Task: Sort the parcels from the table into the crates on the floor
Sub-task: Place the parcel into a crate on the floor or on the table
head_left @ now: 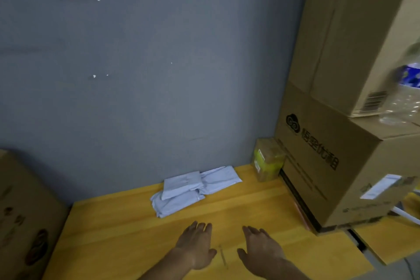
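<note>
Cardboard box, left: one brown carton (pixel 25 216) stands off the left edge of the bench, its near face printed with dark marks too blurred to read.

Bench: one yellow wooden bench top (pixel 118 229), its far edge against a grey-blue wall (pixel 136 63).

Parcels: a small pile of pale poly-mailer parcels (pixel 193 191) lies at the far edge of the bench, touching or almost touching the wall. Three can be made out: one lowest and nearest (pixel 175 206), one lying on top of it (pixel 181 185), one to the right (pixel 221 179) touching both. Whether more lie beneath cannot be told.

Left hand: one left hand (pixel 196 245) hovers over the middle of the bench near its front edge, palm down, fingers straight and close together, holding nothing, apart from the pile.

Right hand: one right hand (pixel 261 250) just beside the left, palm down, fingers stretched forward, thumb out, holding nothing.

Small box: one small brown box with yellow-green tape (pixel 268 160) stands at the far right corner of the bench, against the wall and just beside the big carton.

Cardboard boxes, right: two large cartons stacked on the right edge of the bench, the lower one (pixel 336 177) printed with a dark logo and bearing a white label, the upper one (pixel 350 36) with a barcode.

Bottle: one clear plastic water bottle with a blue label (pixel 402 95) stands on the lower carton, at the right margin.
</note>
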Demonstrator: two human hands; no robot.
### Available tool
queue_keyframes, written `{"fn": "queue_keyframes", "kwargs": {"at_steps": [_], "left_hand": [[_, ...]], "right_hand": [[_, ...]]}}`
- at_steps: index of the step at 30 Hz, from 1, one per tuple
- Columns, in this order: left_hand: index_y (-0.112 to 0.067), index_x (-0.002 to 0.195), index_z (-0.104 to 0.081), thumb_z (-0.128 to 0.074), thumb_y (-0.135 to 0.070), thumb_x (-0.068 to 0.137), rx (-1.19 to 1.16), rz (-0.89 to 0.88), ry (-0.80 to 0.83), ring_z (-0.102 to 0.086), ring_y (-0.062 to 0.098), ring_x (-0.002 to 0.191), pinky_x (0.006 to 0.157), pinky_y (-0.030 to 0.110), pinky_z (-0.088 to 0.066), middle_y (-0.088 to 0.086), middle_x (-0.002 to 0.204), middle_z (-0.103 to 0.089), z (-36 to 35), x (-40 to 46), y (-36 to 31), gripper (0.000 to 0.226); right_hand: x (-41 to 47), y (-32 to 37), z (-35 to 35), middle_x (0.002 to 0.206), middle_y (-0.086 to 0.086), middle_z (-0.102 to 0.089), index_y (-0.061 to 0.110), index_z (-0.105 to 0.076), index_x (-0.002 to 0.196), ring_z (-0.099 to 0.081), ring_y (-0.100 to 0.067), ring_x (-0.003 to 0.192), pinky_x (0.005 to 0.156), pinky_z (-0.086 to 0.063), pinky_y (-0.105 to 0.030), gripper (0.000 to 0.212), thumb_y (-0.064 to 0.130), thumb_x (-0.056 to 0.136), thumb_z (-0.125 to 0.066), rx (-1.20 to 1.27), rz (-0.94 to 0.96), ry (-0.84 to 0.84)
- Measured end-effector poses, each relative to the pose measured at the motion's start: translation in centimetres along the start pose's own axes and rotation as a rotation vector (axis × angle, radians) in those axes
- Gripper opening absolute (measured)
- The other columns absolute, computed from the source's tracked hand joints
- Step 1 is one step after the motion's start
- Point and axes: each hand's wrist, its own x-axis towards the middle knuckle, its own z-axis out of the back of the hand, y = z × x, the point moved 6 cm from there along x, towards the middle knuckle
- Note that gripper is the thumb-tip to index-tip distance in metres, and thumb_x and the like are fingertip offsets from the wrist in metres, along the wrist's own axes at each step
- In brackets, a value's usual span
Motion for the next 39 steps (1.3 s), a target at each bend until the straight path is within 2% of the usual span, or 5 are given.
{"fn": "queue_keyframes", "kwargs": {"at_steps": [22,25,27,32,39], "left_hand": [[-0.011,0.146,-0.040,-0.058,-0.050,0.093,0.112,0.129,-0.289,-0.043,0.027,0.138,0.110,0.035,-0.041,0.011,0.145,-0.047,2.2,25.8,21.2,0.069],[-0.006,0.116,-0.066,-0.089,-0.043,0.061,0.112,0.117,-0.276,-0.065,0.036,0.107,0.084,0.044,-0.058,0.017,0.113,-0.064,0.9,29.5,23.4,0.070],[-0.006,0.101,-0.065,-0.096,-0.032,0.043,0.090,0.081,-0.328,-0.067,0.041,0.090,0.070,0.044,-0.060,0.021,0.101,-0.064,0.3,31.5,24.6,0.070],[-0.007,0.102,-0.054,-0.095,-0.021,0.035,0.114,-0.008,-0.317,-0.067,0.046,0.089,0.064,0.046,-0.059,0.027,0.107,-0.065,0.9,33.3,25.1,0.080],[-0.007,0.084,-0.062,-0.088,-0.010,0.044,0.146,-0.108,-0.442,-0.067,0.036,0.074,0.056,0.037,-0.057,0.015,0.095,-0.065,3.2,33.0,25.0,0.048]], "right_hand": [[24.7,6.4,1.6,0.161,-0.005,-0.031,0.015,-0.022,0.158,-0.019,-0.032,0.153,0.121,-0.030,-0.042,0.067,0.042,0.102,-0.047,-0.108,-0.040,0.025],[26.8,6.6,0.6,0.162,-0.006,-0.030,0.014,-0.022,0.157,-0.018,-0.033,0.153,0.121,-0.030,-0.044,0.066,0.042,0.102,-0.046,-0.111,-0.057,0.058],[27.6,6.7,0.0,0.162,-0.007,-0.029,0.013,-0.022,0.158,-0.018,-0.033,0.153,0.122,-0.028,-0.044,0.066,0.043,0.103,-0.044,-0.124,-0.060,0.077],[28.8,6.6,-0.9,0.165,-0.006,-0.024,0.014,-0.017,0.160,-0.013,-0.033,0.155,0.123,-0.024,-0.044,0.068,0.044,0.104,-0.044,-0.112,-0.070,0.123],[29.1,6.4,-0.6,0.159,-0.007,-0.034,0.013,-0.028,0.154,-0.021,-0.033,0.152,0.121,-0.030,-0.045,0.064,0.042,0.101,-0.048,-0.067,-0.083,0.104]]}}
